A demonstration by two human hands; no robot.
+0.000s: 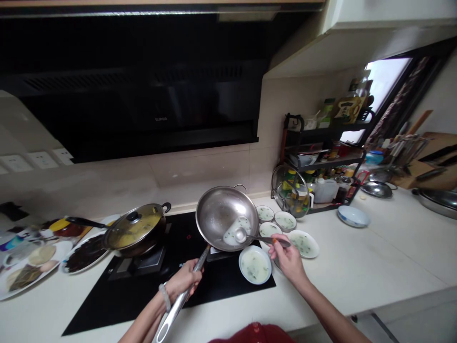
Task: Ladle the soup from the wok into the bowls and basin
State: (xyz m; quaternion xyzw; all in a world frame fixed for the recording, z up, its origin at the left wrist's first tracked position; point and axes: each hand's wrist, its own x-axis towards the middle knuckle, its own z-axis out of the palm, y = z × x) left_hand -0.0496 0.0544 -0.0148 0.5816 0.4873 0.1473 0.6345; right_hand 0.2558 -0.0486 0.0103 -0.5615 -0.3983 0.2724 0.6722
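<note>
My left hand [186,278] is wrapped round the long metal handle of a steel wok [214,209], which tilts toward the right. A little pale soup with green bits [232,234] pools at its lower right side. In my right hand [285,255] is a ladle [241,234], its bowl down in that soup. Just below the wok a bowl of soup [254,265] sits on the cooktop edge. Several more filled bowls stand by the ladle's handle, among them a wide soup bowl [303,244] and a smaller bowl [265,213]; my right hand partly hides some.
A lidded pan [134,228] stands on the left of the black cooktop [107,305]. Plates of food, including a dark dish [87,252], lie farther left. A glass lid [291,190] leans on the spice rack [326,164]. An extra bowl [353,216] sits on the right counter.
</note>
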